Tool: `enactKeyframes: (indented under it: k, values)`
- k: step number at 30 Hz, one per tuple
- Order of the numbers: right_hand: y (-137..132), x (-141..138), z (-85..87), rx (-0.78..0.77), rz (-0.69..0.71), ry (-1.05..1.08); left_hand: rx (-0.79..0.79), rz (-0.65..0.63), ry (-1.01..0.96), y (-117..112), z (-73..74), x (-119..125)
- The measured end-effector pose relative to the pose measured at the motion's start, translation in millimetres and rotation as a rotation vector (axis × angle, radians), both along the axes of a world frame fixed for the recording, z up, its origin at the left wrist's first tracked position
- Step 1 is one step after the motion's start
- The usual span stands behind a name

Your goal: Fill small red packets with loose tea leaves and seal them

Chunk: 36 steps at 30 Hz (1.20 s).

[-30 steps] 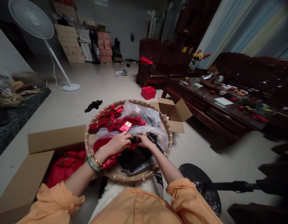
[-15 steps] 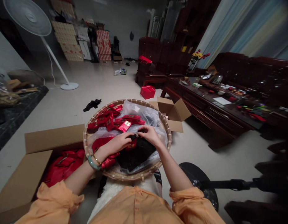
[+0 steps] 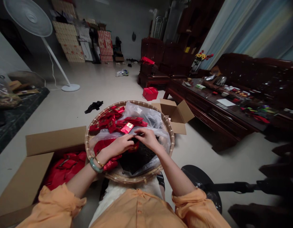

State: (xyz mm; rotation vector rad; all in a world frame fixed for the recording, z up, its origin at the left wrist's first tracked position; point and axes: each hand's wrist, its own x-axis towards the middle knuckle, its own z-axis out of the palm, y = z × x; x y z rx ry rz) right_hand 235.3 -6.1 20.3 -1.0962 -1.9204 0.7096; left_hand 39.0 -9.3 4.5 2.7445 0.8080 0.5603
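Observation:
My left hand (image 3: 122, 144), with a jade bangle and a gold bracelet at the wrist, is closed over the basket around a small black item, mostly hidden by the fingers. Fingertips of my right hand (image 3: 147, 139) pinch together right against it; what they grip is too small to make out. Beneath both hands is a dark heap (image 3: 137, 158) on clear plastic. Red packets (image 3: 127, 127) with gold labels lie in the far left part of the round woven basket (image 3: 171, 126), which rests at my lap. More red packaging (image 3: 102, 145) is beside my left hand.
An open carton (image 3: 39, 174) of red packets stands at left; another open carton (image 3: 184, 112) is beyond the basket, near a red box (image 3: 150, 93). A dark wooden table (image 3: 208, 109) is at right, a black round base (image 3: 201, 183) near my right arm, a white fan (image 3: 56, 60) at far left.
My right hand has moved slightly left, bringing its fingertips to my left hand's. The black item, partly showing between the hands before, is now mostly covered.

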Motion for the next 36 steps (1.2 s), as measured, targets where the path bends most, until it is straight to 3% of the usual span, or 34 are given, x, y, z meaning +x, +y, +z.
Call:
enactKeyframes:
  k: [4, 15, 20, 25, 30, 36]
  values:
    - [-2, 6, -2.7, -0.002, -0.103, 0.026, 0.026, -0.024, -0.027, -1, -2.6, -4]
    - [-7, 7, -29.2, -0.042, 0.06, -0.162, 0.031, -0.038, -0.122, -3, -8.7, -5]
    - [1, 3, -44.7, -0.181, -0.002, 0.053, -0.102, 0.247, -0.437, -3, -13.9, 3]
    - [6, 3, -44.1, -0.341, 0.026, 0.252, -0.538, 0.51, -0.626, 6, -23.4, 10]
    - [8, 2, -45.4, -0.439, 0.002, 0.399, -0.782, 0.567, -0.873, 7, -27.0, 19]
    - [7, 1, -48.8, -0.353, -0.092, 0.43, -0.724, 0.626, -1.003, -3, -36.1, 33]
